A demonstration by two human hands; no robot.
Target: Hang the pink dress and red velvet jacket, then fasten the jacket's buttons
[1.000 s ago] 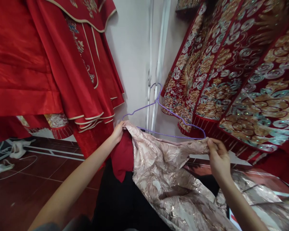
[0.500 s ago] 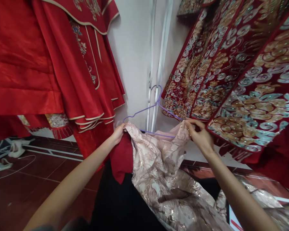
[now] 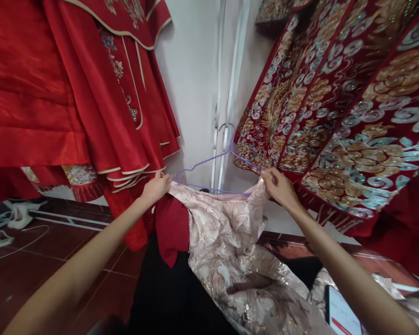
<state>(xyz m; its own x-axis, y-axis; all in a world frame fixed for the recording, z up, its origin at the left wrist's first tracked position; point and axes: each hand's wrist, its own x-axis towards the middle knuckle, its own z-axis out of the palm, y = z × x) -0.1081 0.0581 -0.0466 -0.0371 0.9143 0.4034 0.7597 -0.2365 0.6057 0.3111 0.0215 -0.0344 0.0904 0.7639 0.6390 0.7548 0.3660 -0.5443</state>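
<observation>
- Hanger (image 3: 229,149), purple and thin, lies at 12 o'clock from the middle of the garment's upper edge, its hook pointing up and its long axis running roughly from 9 to 3 o'clock, nearly in line with the edge stretched between the hands.
- The pale brocade garment (image 3: 226,251) lies below it, its body spilling towards 5 o'clock; a dark red cloth (image 3: 172,232) sits just beside it at 8 o'clock.
- At 9 o'clock, the left hand (image 3: 156,187) has its fingers drawn together on one upper corner, with no gap to be seen.
- At 3 o'clock, the right hand (image 3: 280,188) pinches the opposite corner between thumb and fingers.
- The hanger's right end runs up to the right fingertips, which seem to be the nearer; its left end is just beside the left fingertips. Whether either hand touches it, I cannot tell.
- The lower bar passes along the upper edge; whether its ends sit inside the fabric is unclear.
- Red garments (image 3: 125,107) hang at 10 o'clock, an embroidered one (image 3: 366,153) at 2, and a phone (image 3: 344,311) lies near 4.
</observation>
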